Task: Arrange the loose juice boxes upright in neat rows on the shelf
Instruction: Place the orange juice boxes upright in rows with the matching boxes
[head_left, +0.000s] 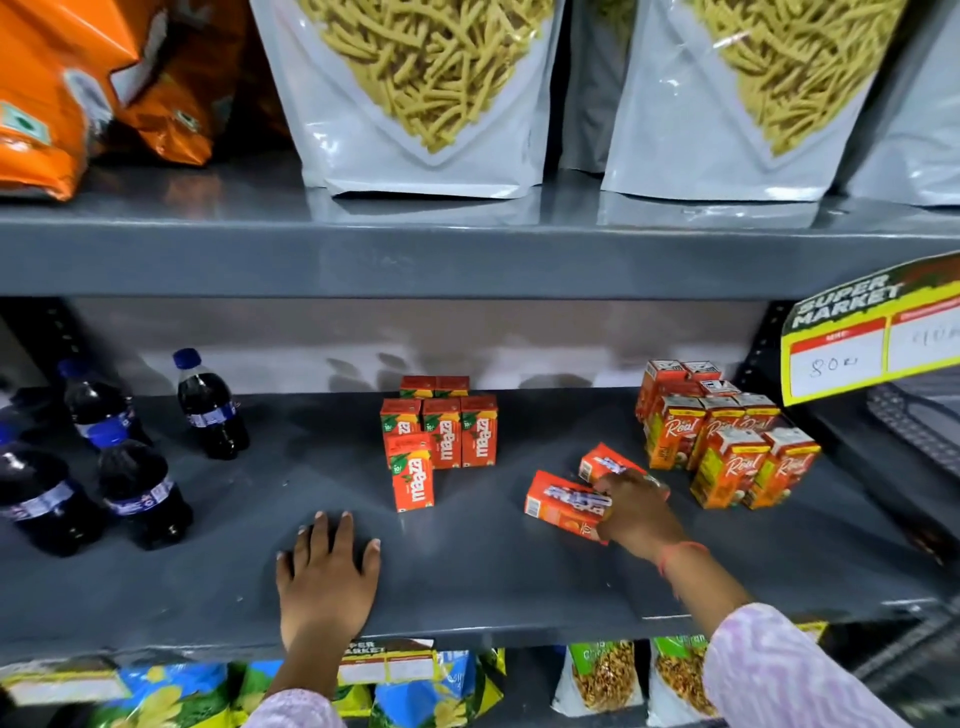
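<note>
Several orange Maaza juice boxes (441, 434) stand upright in rows mid-shelf, one (410, 480) alone in front. Two loose orange juice boxes lie flat to the right: a near one (558, 506) and a farther one (597, 462). My right hand (636, 512) is closed around the end of the near lying box, its fingers also touching the farther one. My left hand (327, 574) rests flat, fingers spread, on the grey shelf (467, 582) and holds nothing. Upright Real juice boxes (727, 441) stand in a cluster at the right.
Several dark cola bottles (135, 493) with blue caps stand at the left. A yellow price sign (872, 338) hangs at the upper right. The shelf above holds snack pouches (426, 93) and orange packets (47, 104); snack bags (441, 686) fill the shelf below.
</note>
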